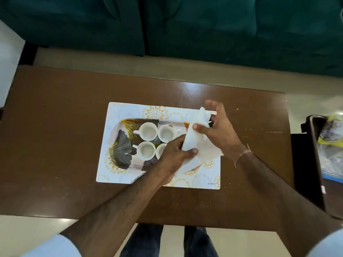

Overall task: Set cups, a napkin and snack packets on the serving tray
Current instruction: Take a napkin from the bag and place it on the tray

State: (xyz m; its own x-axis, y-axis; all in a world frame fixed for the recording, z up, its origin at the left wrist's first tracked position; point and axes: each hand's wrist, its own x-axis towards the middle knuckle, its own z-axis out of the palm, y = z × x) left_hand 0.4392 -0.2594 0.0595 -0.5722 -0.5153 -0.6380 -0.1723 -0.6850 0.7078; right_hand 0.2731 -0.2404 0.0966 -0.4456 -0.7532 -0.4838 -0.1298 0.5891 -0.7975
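Observation:
A serving tray (122,141) with a dark and gold leaf pattern lies on a white placemat (118,112). Several white cups (148,131) stand upright on the tray in a close group; my left hand partly covers one. A white paper napkin (196,145) is held above the tray's right end. My left hand (172,158) pinches its lower edge with thumb and fingers. My right hand (217,127) grips its upper part, thumb on top, fingers spread behind. The tray's right end is hidden under the napkin and hands.
The placemat sits mid-way on a brown wooden table (55,127). A second dark tray (315,145) at the right edge holds plastic snack packets (332,136). A dark green sofa (185,25) runs along the far side. My legs show below the table's near edge.

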